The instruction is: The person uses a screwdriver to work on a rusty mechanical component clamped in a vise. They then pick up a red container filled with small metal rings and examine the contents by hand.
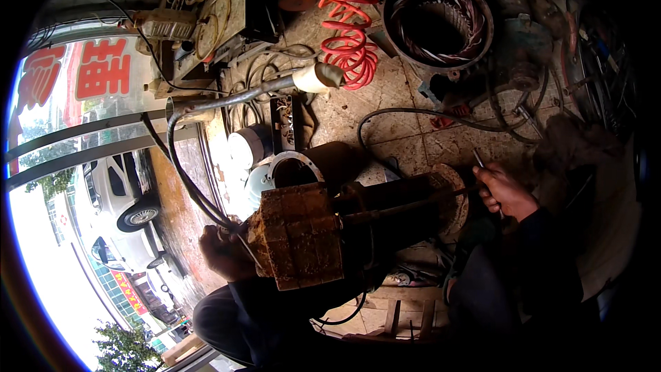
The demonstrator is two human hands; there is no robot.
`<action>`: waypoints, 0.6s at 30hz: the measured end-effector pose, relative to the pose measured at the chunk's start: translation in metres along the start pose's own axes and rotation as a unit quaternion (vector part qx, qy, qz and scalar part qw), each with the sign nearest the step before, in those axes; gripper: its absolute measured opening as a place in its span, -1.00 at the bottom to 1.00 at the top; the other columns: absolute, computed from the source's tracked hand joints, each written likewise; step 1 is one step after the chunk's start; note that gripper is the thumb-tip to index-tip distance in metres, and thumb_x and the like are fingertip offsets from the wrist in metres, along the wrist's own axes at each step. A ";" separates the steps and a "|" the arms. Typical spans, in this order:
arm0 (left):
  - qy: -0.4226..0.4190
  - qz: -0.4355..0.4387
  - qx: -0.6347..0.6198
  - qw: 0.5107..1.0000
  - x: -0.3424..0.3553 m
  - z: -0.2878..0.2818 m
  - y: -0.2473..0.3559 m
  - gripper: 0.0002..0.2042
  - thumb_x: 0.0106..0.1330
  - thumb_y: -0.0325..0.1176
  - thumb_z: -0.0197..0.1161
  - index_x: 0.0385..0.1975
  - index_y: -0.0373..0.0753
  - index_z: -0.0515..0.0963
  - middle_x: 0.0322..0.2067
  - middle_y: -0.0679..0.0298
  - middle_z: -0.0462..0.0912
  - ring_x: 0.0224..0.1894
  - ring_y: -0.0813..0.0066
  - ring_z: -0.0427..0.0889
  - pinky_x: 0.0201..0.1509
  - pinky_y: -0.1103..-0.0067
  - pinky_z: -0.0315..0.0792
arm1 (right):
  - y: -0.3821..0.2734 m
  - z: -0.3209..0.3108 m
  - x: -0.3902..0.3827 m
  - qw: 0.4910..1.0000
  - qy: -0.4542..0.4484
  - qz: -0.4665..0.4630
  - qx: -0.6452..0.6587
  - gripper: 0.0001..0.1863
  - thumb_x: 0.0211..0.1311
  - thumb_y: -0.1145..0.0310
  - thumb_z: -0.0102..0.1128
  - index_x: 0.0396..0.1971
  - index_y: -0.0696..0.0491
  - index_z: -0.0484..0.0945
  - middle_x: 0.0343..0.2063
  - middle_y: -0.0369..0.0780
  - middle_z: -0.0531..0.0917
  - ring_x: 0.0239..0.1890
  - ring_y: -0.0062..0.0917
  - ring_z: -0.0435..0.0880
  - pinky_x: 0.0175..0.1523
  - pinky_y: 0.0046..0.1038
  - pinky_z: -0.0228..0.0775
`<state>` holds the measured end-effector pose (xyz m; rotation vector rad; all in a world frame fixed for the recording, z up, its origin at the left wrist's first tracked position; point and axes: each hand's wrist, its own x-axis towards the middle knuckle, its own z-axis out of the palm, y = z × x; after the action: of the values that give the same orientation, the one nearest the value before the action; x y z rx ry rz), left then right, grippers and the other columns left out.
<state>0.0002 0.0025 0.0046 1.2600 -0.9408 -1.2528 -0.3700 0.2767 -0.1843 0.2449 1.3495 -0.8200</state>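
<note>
A rusty electric motor or pump lies in front of me, with a boxy brown housing (301, 234), a dark cylindrical body and a round flange (451, 200) at its right end. My left hand (226, 251) is closed at the housing's left end, around the black cable (186, 182); shadow hides part of its fingers. Beside the flange, my right hand (508, 189) is closed on a slim metal rod (478, 158) that sticks out above the fist. A long thin bar (406, 211) runs along the motor's body and ends near that hand.
Beyond the motor stand a large ring-shaped stator with windings (439, 22), a coiled red air hose (350, 55), a tray of small parts (284, 124) and a white bucket (249, 146). A loose cable (413, 111) crosses the tiled floor. At left, a glass door frame (82, 131) faces parked cars.
</note>
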 end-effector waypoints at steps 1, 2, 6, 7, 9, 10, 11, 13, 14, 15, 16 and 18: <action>0.002 -0.002 0.006 1.000 0.000 -0.001 0.000 -0.74 0.34 -0.12 0.12 -0.30 -0.20 0.50 -0.38 0.10 0.61 -0.38 0.32 0.58 -0.37 0.52 0.45 | -0.003 0.003 0.000 0.999 0.021 -0.004 -0.034 -0.70 0.46 0.10 -0.01 -0.36 0.01 0.32 -0.72 -0.38 0.23 -0.77 -0.67 0.10 -0.68 -0.49 -0.03; 0.004 -0.004 0.012 1.000 0.000 -0.001 0.000 -0.74 0.34 -0.12 0.12 -0.30 -0.20 0.50 -0.38 0.10 0.61 -0.38 0.32 0.59 -0.36 0.51 0.45 | -0.006 0.006 0.000 0.997 0.043 -0.008 -0.069 -0.70 0.46 0.10 -0.03 -0.35 0.02 0.32 -0.73 -0.38 0.24 -0.77 -0.66 0.13 -0.68 -0.48 -0.01; -0.004 -0.024 0.011 1.000 0.006 -0.012 0.002 -0.75 0.33 -0.13 0.11 -0.30 -0.21 0.49 -0.38 0.10 0.62 -0.38 0.33 0.59 -0.35 0.52 0.46 | -0.031 0.005 -0.003 0.932 -0.003 -0.059 -0.359 -0.68 0.48 0.16 -0.09 -0.41 0.09 0.36 -0.73 -0.31 0.33 -0.74 -0.57 0.28 -0.60 -0.34 0.13; -0.003 -0.025 0.014 1.000 0.006 -0.011 0.002 -0.75 0.33 -0.13 0.11 -0.30 -0.21 0.49 -0.38 0.10 0.62 -0.38 0.34 0.59 -0.35 0.52 0.46 | -0.032 0.004 0.004 0.903 -0.006 -0.069 -0.424 -0.66 0.48 0.18 -0.09 -0.44 0.11 0.37 -0.72 -0.29 0.35 -0.73 -0.54 0.30 -0.57 -0.30 0.15; -0.021 -0.036 -0.015 0.999 0.004 -0.009 0.002 -0.75 0.33 -0.14 0.11 -0.31 -0.21 0.48 -0.38 0.10 0.61 -0.39 0.34 0.58 -0.36 0.53 0.45 | -0.033 0.002 0.010 0.868 -0.002 -0.079 -0.491 -0.63 0.47 0.20 -0.09 -0.50 0.13 0.36 -0.71 -0.27 0.38 -0.73 -0.50 0.32 -0.51 -0.24 0.18; -0.030 -0.041 -0.030 0.998 0.003 -0.007 0.003 -0.76 0.33 -0.14 0.11 -0.31 -0.21 0.47 -0.39 0.11 0.61 -0.39 0.35 0.58 -0.37 0.53 0.44 | -0.037 0.006 0.006 0.865 0.005 -0.080 -0.495 -0.62 0.47 0.20 -0.07 -0.52 0.14 0.36 -0.71 -0.28 0.39 -0.72 -0.49 0.32 -0.48 -0.21 0.18; -0.026 -0.040 -0.024 0.999 0.002 -0.005 0.004 -0.77 0.34 -0.17 0.09 -0.34 -0.22 0.50 -0.41 0.16 0.62 -0.41 0.34 0.58 -0.29 0.47 0.47 | -0.040 0.008 0.004 0.863 0.012 -0.081 -0.498 -0.61 0.46 0.21 -0.06 -0.55 0.15 0.35 -0.70 -0.28 0.40 -0.72 -0.48 0.32 -0.46 -0.18 0.18; -0.019 -0.040 -0.012 0.999 0.001 0.000 0.006 -0.76 0.36 -0.21 0.05 -0.41 -0.22 0.56 -0.46 0.26 0.65 -0.43 0.32 0.59 -0.12 0.34 0.52 | -0.026 0.009 0.012 0.923 0.082 -0.116 -0.357 -0.61 0.44 0.22 -0.02 -0.56 0.17 0.37 -0.69 -0.23 0.33 -0.65 -0.46 0.31 -0.38 -0.27 0.28; -0.010 -0.048 -0.010 0.999 0.000 0.001 0.006 -0.77 0.36 -0.20 0.06 -0.38 -0.23 0.52 -0.45 0.22 0.62 -0.43 0.34 0.57 -0.20 0.39 0.51 | -0.016 0.011 0.018 0.943 0.115 -0.132 -0.283 -0.61 0.44 0.23 -0.01 -0.57 0.18 0.38 -0.69 -0.20 0.30 -0.61 -0.45 0.30 -0.35 -0.32 0.34; -0.001 -0.056 -0.009 0.998 0.000 0.003 0.005 -0.78 0.35 -0.20 0.06 -0.36 -0.24 0.49 -0.44 0.18 0.59 -0.43 0.36 0.55 -0.28 0.44 0.49 | -0.008 0.013 0.021 0.947 0.130 -0.151 -0.250 -0.63 0.43 0.23 0.01 -0.54 0.17 0.39 -0.64 -0.21 0.31 -0.56 -0.48 0.30 -0.31 -0.37 0.32; 0.007 -0.065 -0.008 0.998 0.000 0.004 0.004 -0.78 0.35 -0.20 0.06 -0.34 -0.25 0.46 -0.43 0.14 0.56 -0.42 0.37 0.53 -0.35 0.48 0.48 | -0.001 0.015 0.023 0.951 0.145 -0.170 -0.216 -0.66 0.42 0.23 0.03 -0.51 0.16 0.40 -0.60 -0.22 0.32 -0.51 -0.51 0.30 -0.26 -0.42 0.31; 0.042 -0.034 0.053 0.997 0.007 -0.008 0.002 -0.78 0.36 -0.23 0.05 -0.34 -0.27 0.45 -0.43 0.14 0.54 -0.42 0.36 0.53 -0.31 0.45 0.51 | 0.029 0.017 0.037 0.939 0.183 -0.259 -0.132 -0.72 0.41 0.23 0.06 -0.44 0.12 0.41 -0.49 -0.26 0.31 -0.39 -0.58 0.28 -0.17 -0.55 0.23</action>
<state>0.0093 -0.0033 0.0049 1.4271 -0.9204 -1.2067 -0.3384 0.2734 -0.2231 -0.1929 1.8990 -1.0465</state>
